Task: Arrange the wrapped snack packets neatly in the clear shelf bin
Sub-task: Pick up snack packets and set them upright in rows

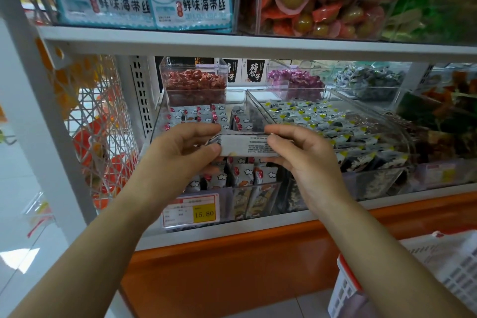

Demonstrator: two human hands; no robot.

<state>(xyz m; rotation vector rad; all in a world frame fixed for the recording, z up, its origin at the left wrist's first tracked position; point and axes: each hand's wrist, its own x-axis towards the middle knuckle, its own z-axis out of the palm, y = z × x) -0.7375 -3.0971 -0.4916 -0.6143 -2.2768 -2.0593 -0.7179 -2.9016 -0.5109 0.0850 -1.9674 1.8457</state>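
Observation:
A stack of grey wrapped snack packets, printed back side up, is held over the clear shelf bin on the middle shelf. My left hand grips the stack's left end, thumb on the front. My right hand pinches its right end. Inside the bin, more grey packets with red and white cloud prints stand in rows at the back, and others stand upright at the front below the held stack.
A neighbouring clear bin on the right holds packets with yellow and black marks. Bins of red and purple candies stand behind. A yellow price tag hangs on the bin front. A white basket sits at lower right.

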